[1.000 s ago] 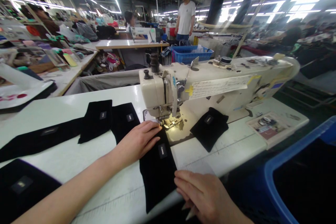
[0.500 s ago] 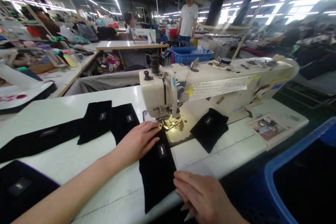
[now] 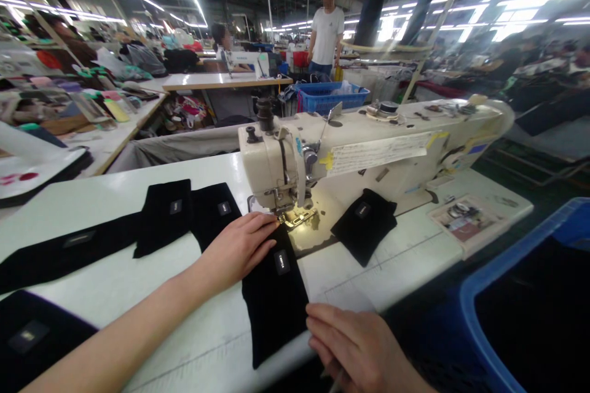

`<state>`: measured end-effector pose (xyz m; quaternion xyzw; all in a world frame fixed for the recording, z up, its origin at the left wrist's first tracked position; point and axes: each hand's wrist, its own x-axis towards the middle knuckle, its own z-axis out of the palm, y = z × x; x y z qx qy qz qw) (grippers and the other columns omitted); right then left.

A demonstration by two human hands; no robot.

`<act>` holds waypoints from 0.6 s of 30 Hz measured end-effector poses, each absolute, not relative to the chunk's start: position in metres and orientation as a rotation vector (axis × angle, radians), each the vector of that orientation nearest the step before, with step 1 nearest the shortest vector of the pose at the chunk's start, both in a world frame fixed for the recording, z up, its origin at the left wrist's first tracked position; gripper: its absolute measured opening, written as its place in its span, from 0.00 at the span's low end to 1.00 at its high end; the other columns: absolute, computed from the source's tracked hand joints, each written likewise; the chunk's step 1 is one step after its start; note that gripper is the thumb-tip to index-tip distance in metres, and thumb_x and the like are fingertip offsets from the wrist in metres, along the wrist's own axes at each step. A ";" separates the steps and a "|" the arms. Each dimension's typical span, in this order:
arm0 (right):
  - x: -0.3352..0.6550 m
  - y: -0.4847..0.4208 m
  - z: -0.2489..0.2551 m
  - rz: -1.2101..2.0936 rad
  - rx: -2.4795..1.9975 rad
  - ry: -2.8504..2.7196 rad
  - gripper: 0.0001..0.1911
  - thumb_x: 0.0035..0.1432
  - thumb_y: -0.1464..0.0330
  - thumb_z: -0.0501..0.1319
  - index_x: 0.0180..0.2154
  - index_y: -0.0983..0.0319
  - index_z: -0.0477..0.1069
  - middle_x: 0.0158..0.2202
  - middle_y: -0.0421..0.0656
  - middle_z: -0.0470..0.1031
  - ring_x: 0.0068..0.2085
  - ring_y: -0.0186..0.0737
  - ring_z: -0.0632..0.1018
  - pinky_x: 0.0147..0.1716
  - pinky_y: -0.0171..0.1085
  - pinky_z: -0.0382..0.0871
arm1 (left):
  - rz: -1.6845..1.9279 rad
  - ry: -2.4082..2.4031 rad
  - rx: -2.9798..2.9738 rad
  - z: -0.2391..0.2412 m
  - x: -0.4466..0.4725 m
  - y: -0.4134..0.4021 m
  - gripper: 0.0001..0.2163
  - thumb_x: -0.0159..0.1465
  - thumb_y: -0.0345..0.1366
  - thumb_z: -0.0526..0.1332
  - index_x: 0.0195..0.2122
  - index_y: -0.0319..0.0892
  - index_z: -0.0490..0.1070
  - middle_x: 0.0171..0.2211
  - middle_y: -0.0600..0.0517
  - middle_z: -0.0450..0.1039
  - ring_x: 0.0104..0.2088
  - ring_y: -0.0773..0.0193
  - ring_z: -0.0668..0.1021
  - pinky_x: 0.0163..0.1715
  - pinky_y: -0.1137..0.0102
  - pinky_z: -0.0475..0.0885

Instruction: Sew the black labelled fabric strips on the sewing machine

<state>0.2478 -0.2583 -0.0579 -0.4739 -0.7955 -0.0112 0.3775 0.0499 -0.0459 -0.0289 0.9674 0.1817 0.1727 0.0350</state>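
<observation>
My left hand [image 3: 239, 249] lies flat, fingers together, on a black fabric piece [image 3: 275, 298] that carries a small grey label. Its fingertips reach the presser foot [image 3: 297, 218] of the cream sewing machine [image 3: 369, 147]. My right hand [image 3: 357, 347] rests at the near table edge, fingers stretched out and touching the fabric's right edge. A thin pale tool sticks out beneath that hand.
More black labelled pieces [image 3: 184, 212] lie in a chain to the left on the white table [image 3: 115, 196]. Another black piece [image 3: 364, 230] sits right of the needle. A blue bin [image 3: 530, 307] stands at the right. A person in a white shirt [image 3: 326, 27] stands behind.
Hands and fabric keep their places; only the view has shifted slightly.
</observation>
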 end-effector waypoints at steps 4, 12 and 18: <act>0.247 -0.257 -0.058 -0.056 -1.173 -2.084 0.14 0.71 0.74 0.52 0.47 0.70 0.75 0.44 0.52 0.83 0.32 0.39 0.85 0.29 0.33 0.80 | 0.543 0.539 2.972 -0.027 0.050 -0.046 0.15 0.73 0.36 0.53 0.54 0.41 0.74 0.52 0.43 0.75 0.51 0.54 0.78 0.53 0.56 0.76; 0.246 -0.256 -0.063 -0.034 -1.209 -2.135 0.15 0.71 0.72 0.52 0.48 0.66 0.76 0.46 0.51 0.83 0.33 0.36 0.83 0.29 0.31 0.78 | 0.525 0.525 3.015 -0.028 0.049 -0.042 0.15 0.73 0.37 0.53 0.54 0.41 0.75 0.52 0.43 0.75 0.51 0.53 0.77 0.53 0.54 0.76; 0.244 -0.254 -0.063 -0.041 -1.242 -2.145 0.13 0.71 0.70 0.53 0.48 0.64 0.76 0.45 0.49 0.83 0.32 0.36 0.83 0.27 0.30 0.75 | 0.519 0.534 3.015 -0.028 0.049 -0.039 0.15 0.73 0.37 0.52 0.54 0.42 0.75 0.51 0.43 0.76 0.51 0.53 0.77 0.54 0.55 0.75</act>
